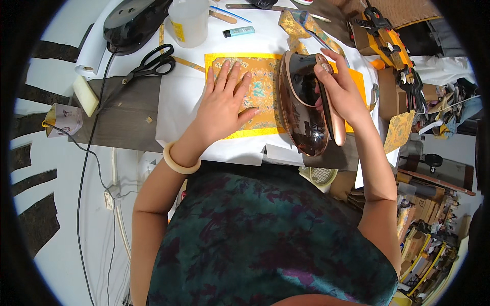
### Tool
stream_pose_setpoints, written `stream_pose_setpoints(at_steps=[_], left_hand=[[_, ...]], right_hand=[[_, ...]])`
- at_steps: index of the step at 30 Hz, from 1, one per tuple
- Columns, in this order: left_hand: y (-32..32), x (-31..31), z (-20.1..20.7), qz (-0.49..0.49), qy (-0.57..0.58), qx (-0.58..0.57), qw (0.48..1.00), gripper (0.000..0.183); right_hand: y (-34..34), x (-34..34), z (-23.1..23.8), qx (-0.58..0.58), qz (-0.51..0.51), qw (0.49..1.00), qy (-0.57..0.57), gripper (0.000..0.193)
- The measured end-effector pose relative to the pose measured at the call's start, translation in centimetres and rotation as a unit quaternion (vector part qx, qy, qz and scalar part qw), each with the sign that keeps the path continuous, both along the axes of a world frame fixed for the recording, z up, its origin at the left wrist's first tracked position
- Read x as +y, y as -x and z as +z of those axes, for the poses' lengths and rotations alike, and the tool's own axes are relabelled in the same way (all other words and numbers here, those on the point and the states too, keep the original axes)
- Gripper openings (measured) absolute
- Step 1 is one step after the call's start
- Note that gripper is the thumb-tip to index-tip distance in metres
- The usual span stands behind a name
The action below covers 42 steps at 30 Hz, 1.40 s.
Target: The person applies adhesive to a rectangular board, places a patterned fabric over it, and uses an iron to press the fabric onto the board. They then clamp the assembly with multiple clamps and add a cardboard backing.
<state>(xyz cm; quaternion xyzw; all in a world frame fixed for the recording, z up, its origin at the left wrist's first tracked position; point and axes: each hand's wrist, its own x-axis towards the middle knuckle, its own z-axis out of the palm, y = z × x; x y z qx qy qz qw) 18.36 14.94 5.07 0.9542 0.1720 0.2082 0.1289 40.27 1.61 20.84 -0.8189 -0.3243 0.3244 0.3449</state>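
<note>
My left hand (223, 104) lies flat, fingers spread, on a gold patterned brocade piece (263, 104) with a turquoise motif at its middle. Bright yellow edging (245, 56) frames that piece, and white paper (178, 107) lies under it. Around the handle of a glossy brown and copper clothes iron (306, 125), my right hand (344, 92) is closed. The iron stands over the right part of the brocade and hides some of it. Whether its soleplate presses on the cloth, I cannot tell.
Black scissors (148, 66) and a translucent plastic jug (188, 25) stand left of the cloth. A teal lighter (239, 32) and a patterned ribbon (296, 28) lie beyond it. Clamps (393, 48) crowd the right edge; a black cord (94, 112) hangs at the left.
</note>
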Motion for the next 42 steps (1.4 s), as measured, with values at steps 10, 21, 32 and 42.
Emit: stream_pose_setpoints(at_steps=[10,21,32,42], left_hand=[[-0.6,1.7,1.1,-0.046,0.011,0.034,0.998,0.094],[-0.5,2.0,1.5,-0.053,0.034,0.053,0.997,0.113],[1.1,-1.9,1.4,0.015,0.068,0.018,0.997,0.089],[1.6,-2.4,1.3,0.014,0.067,0.011,0.998,0.099]], right_hand=[[0.4,0.9,-0.4,-0.013,0.009,1.0,0.021,0.048],[-2.7,3.4,0.2,-0.116,0.159,0.978,0.068,0.051],[-5.7,10.3,-1.0,-0.452,0.407,0.793,-0.032,0.054],[-5.0,11.9,-1.3,-0.484,0.417,0.766,-0.073,0.053]])
